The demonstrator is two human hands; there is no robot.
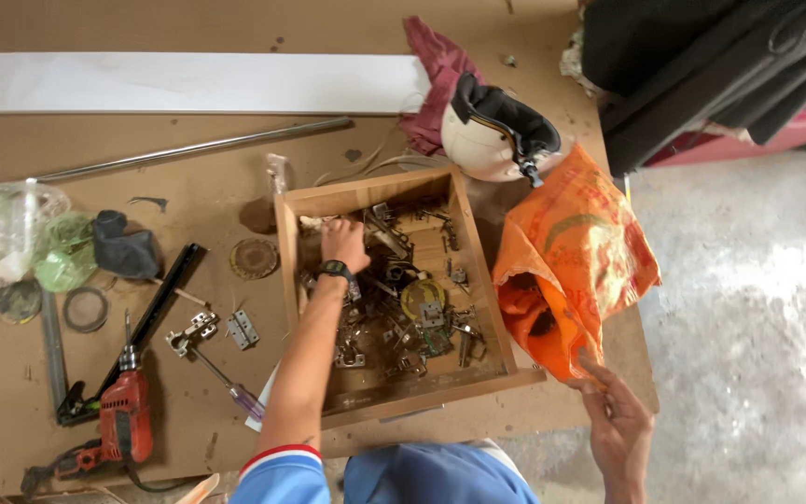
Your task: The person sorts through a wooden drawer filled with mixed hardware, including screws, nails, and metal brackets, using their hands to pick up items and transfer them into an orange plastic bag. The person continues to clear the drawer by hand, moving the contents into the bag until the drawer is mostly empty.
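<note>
Right hand [619, 427] seen lowest, fingers pinching the orange sack [571, 261], left hand [341, 241] sunk in the wooden drawer [287, 245] of hinges [394, 322], fingers curled, grasp indiscernible.

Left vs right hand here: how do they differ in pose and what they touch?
The left hand reaches into the wooden drawer, fingers down among metal hardware; the right hand hangs off the table edge, pinching the orange sack. The left wears a black wristwatch; the right wrist is bare. Both arms are extended.
</note>
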